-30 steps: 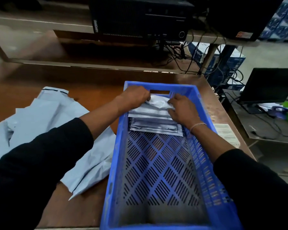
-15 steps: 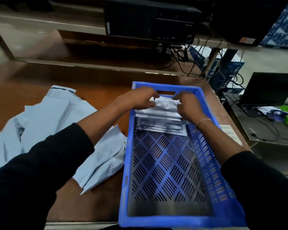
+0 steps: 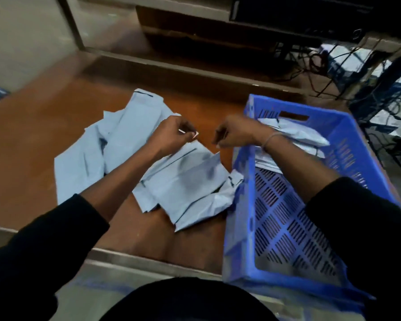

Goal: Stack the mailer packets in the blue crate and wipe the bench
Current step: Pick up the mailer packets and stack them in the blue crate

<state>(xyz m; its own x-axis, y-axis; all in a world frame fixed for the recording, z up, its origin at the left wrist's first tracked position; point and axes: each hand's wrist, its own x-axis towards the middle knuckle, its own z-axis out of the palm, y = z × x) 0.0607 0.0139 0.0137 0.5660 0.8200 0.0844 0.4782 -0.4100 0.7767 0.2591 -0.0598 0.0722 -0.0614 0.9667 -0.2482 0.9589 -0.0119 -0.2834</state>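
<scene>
A loose pile of pale grey mailer packets (image 3: 116, 149) lies on the brown bench (image 3: 33, 140). The top packet (image 3: 188, 177) sits beside the blue crate (image 3: 347, 144), which holds a small stack of packets (image 3: 296, 135) at its far end. My left hand (image 3: 171, 135) hovers over the pile with curled fingers pinching the top packet's upper edge. My right hand (image 3: 236, 133) reaches left across the crate's rim, its fingers curled at that packet's far corner; the frame is blurred there.
The crate's perforated floor (image 3: 287, 218) is bare at the near end. Beyond the bench's far edge stand a lower shelf with a black computer case (image 3: 299, 10) and tangled cables (image 3: 333, 66). The bench's front edge (image 3: 148, 258) runs close to my body.
Both hands have left the stack in the crate and moved left onto the pile on the bench. The view has swung left and down.
</scene>
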